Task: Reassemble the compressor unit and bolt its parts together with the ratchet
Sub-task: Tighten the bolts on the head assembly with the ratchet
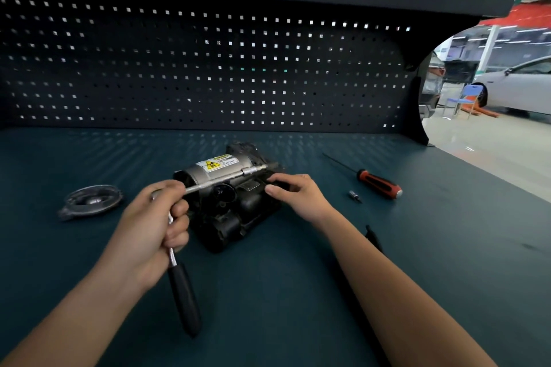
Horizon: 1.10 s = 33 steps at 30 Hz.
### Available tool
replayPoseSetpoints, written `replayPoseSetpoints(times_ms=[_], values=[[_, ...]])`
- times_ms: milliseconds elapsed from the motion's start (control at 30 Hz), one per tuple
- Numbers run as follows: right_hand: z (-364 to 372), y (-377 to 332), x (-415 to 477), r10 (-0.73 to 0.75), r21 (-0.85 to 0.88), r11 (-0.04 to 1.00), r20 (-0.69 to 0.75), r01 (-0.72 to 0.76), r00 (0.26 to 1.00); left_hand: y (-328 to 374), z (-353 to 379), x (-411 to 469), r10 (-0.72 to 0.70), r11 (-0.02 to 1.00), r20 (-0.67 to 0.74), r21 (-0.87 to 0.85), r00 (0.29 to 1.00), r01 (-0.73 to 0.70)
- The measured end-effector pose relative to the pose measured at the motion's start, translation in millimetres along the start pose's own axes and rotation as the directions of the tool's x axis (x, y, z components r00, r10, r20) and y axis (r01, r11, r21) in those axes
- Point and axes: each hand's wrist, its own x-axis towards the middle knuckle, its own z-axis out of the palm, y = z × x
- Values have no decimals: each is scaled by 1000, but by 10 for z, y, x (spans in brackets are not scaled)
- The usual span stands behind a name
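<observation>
- One compressor unit [229, 202], at the centre of the bench [298, 292], is held by the curled right hand [298, 195].
- One ratchet [183, 292] is clenched in the left hand [155, 223].
- One screwdriver [378, 184], one bit [354, 196] and one round cover [89, 201] are laid nearby.

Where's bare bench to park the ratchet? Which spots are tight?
Free: strip between pegboard and compressor unit; near right corner, this side of the screwdriver. Crowded: centre, left hand gripping ratchet, right hand on the unit; round cover on the left.
</observation>
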Motion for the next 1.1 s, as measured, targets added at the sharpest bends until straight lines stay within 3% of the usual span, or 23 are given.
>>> replayPoseSetpoints(times_ms=[300, 1100], values=[[-22, 14, 59, 38, -61, 997, 27, -37, 999, -115, 108, -97, 20, 1000, -20, 20, 1000, -20], [-6, -7, 46, 4, -4, 1000, 24, -4, 1000, -300, 312, -237, 73, 997, -116, 47, 991, -68]])
